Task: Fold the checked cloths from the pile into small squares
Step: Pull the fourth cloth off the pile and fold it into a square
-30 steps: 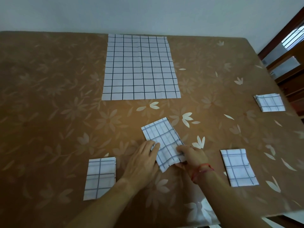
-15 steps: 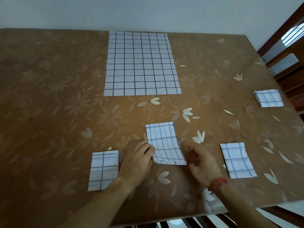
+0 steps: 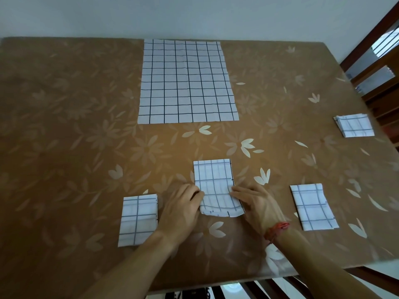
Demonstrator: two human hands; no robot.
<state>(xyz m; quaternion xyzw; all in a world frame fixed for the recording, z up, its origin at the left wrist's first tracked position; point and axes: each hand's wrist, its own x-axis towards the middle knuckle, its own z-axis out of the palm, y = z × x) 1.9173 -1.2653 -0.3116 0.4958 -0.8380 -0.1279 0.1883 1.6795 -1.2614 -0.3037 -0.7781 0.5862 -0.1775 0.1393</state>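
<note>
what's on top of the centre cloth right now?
Only fingertips: the left hand touches its left edge, the right hand its right edge. The centre cloth hides the table beneath; its inner layers are not visible.

Domestic dining room: surface (image 3: 64, 126) under floral brown covering, wooden chair (image 3: 380, 67) alongside, plain painted wall (image 3: 194, 16).

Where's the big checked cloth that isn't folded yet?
In the head view, the big cloth lies flat at the far middle of the table, reaching its far edge, straight beyond the half-folded cloth.
</note>
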